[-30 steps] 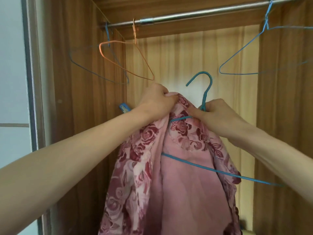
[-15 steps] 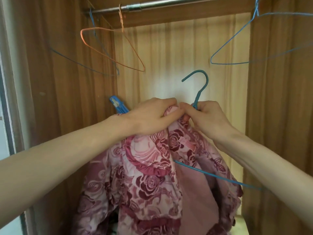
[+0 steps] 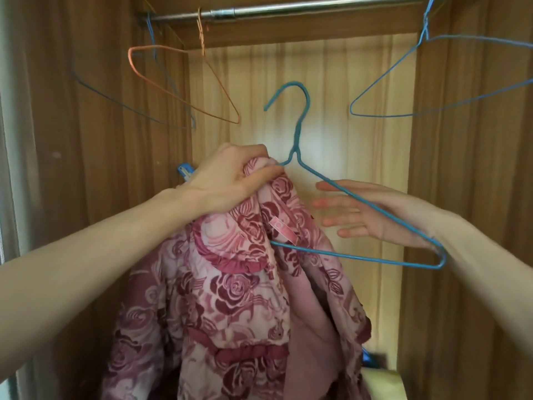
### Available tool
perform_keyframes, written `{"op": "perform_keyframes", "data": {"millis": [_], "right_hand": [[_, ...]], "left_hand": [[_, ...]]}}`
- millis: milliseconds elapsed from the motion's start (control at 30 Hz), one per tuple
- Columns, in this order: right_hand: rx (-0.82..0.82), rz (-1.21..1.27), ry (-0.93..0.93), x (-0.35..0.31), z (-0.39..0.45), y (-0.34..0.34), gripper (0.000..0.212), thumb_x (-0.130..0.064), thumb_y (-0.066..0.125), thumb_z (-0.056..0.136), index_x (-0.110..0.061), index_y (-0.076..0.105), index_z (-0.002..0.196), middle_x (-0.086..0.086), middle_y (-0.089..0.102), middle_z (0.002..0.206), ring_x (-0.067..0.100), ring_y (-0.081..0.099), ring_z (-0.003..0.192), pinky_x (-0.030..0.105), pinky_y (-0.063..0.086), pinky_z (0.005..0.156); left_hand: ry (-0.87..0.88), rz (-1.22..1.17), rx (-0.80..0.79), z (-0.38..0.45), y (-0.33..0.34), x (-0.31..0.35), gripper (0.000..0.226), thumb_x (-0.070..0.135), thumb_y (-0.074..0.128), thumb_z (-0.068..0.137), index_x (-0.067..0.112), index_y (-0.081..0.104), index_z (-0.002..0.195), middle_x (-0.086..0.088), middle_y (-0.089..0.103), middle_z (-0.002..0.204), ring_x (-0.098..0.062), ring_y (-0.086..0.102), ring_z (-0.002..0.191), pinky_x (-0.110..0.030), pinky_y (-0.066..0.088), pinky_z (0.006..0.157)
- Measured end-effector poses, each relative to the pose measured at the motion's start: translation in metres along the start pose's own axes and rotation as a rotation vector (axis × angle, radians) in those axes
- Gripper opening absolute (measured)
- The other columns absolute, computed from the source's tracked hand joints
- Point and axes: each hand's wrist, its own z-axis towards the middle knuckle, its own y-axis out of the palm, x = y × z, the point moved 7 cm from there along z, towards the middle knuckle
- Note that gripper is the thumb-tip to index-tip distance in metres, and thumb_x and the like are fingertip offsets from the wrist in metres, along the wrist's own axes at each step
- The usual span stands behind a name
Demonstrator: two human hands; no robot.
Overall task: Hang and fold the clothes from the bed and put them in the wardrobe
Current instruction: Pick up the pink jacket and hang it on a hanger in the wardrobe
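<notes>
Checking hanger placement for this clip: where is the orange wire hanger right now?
In the head view, the orange hanger hangs on the metal rail, upper left, beside an empty blue hanger, above the left hand.

A pink rose-patterned fabric garment (image 3: 230, 298) hangs bunched on the left shoulder of a tilted blue wire hanger (image 3: 300, 134), right shoulder bare.

Shiny metal rail (image 3: 288, 8) — matt floral cloth garment (image 3: 230, 298).

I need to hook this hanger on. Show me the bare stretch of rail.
Bare rail runs between the orange hanger and the blue hanger on the right. The left end is crowded: orange and another blue hanger hang close together.
</notes>
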Motion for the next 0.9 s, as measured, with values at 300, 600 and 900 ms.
{"op": "perform_keyframes", "data": {"millis": [300,600,900], "right_hand": [[0.466,-0.615,-0.215,0.036,-0.003,0.042,0.056,-0.039,0.069,0.097,-0.055,0.045,0.146,-0.021,0.067,0.132,0.007,0.067,0.116,0.028,0.056,0.093],[0.726,-1.203,0.039,0.084,0.001,0.039,0.072,-0.04,0.066,0.091,-0.051,0.024,0.148,-0.008,0.064,0.133,0.029,0.067,0.105,0.04,0.051,0.07],[0.709,-0.768,0.126,0.068,-0.051,-0.058,0.011,-0.019,0.08,0.09,-0.028,0.078,0.096,-0.012,0.08,0.101,0.003,0.072,0.099,0.012,0.051,0.08]], "left_hand": [[-0.058,-0.188,0.243,0.016,-0.015,-0.009,0.039,0.039,0.06,0.103,0.042,0.054,0.064,0.019,0.051,0.059,0.002,0.046,0.06,-0.028,0.038,0.061],[-0.101,-0.189,0.264,0.013,-0.019,-0.01,0.041,0.041,0.06,0.102,0.026,0.052,0.065,0.01,0.05,0.06,-0.006,0.047,0.061,-0.042,0.043,0.064],[-0.212,-0.092,0.018,-0.009,-0.006,-0.038,0.049,0.056,0.056,0.099,0.015,0.058,0.072,-0.007,0.059,0.066,-0.026,0.055,0.067,-0.047,0.05,0.07]]}}
